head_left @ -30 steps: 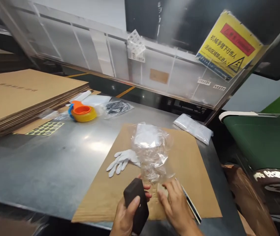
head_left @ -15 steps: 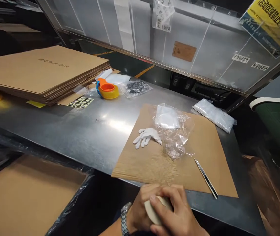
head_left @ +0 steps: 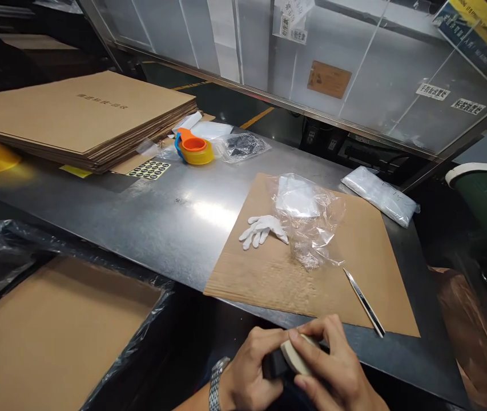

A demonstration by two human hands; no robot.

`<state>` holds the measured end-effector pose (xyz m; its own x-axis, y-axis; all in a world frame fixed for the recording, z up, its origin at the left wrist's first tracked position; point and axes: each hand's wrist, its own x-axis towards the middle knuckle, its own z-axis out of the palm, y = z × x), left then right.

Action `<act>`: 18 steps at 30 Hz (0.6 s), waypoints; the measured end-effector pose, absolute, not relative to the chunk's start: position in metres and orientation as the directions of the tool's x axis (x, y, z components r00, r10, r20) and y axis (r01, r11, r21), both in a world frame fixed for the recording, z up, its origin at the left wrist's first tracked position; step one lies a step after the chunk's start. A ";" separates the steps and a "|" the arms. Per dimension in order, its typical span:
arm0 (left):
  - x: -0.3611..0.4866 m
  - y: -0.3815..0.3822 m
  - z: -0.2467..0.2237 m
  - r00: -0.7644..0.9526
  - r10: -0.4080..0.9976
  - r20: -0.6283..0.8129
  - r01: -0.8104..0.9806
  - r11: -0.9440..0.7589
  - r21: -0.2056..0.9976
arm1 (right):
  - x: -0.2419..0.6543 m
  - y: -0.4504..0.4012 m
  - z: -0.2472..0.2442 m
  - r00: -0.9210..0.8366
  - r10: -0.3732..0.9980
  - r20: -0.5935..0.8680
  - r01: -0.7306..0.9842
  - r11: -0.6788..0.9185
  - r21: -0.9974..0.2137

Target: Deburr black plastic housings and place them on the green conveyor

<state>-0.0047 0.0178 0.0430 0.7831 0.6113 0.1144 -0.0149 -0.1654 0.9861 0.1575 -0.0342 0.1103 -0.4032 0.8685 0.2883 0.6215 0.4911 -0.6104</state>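
Observation:
Both hands are low at the near edge of the steel table (head_left: 161, 222), closed together around one small object (head_left: 288, 358) that is dark with a pale beige rounded face. My left hand (head_left: 249, 371), with a metal watch on its wrist, grips the dark part from the left. My right hand (head_left: 333, 374) wraps over the beige face from the right. Beyond them a brown cardboard sheet (head_left: 354, 268) lies flat, carrying a white glove (head_left: 262, 229), a crumpled clear plastic bag (head_left: 309, 220) and a thin metal blade (head_left: 363, 302).
A tall stack of flat cardboard (head_left: 80, 117) fills the far left, with an orange-and-yellow tape dispenser (head_left: 194, 149), a sticker sheet (head_left: 149, 169) and bagged parts (head_left: 243, 146) beside it. A white packet (head_left: 379, 195) lies far right. A black-lined carton (head_left: 50, 337) stands open below left.
The view dropped down and left. My hands came off the cardboard sheet and away from the plastic bag to the table's near edge. Both now clasp the dark object, whose beige face shows.

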 end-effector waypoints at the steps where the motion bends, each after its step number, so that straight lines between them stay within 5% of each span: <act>1: -0.005 0.017 0.044 0.795 0.596 0.114 -0.044 -0.130 0.991 | 0.157 -0.035 0.109 -0.405 0.859 0.314 0.607 0.509 -0.610; 5: -0.003 0.012 0.039 0.765 0.640 0.074 -0.107 0.012 0.994 | 0.155 -0.038 0.101 -0.319 0.873 0.369 0.519 0.487 -0.702; 8: 0.004 0.007 0.031 0.674 0.738 -0.018 -0.244 0.246 0.938 | 0.153 -0.042 0.085 -0.084 0.972 0.218 0.359 0.233 -0.904; 12: 0.018 0.007 0.025 0.513 0.832 -0.211 -0.488 0.485 0.726 | 0.140 -0.050 0.050 0.204 0.978 0.044 0.098 0.025 -0.995; 18: 0.019 0.028 0.038 0.605 0.654 -0.455 -0.599 0.750 0.282 | 0.118 -0.087 0.007 0.281 0.958 -0.060 0.017 -0.067 -0.998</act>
<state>0.0194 0.0281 0.0376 0.6049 0.6538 -0.4545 -0.5985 0.7498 0.2820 0.1177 -0.0873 0.0068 0.2813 0.9578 -0.0598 0.0172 -0.0673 -0.9976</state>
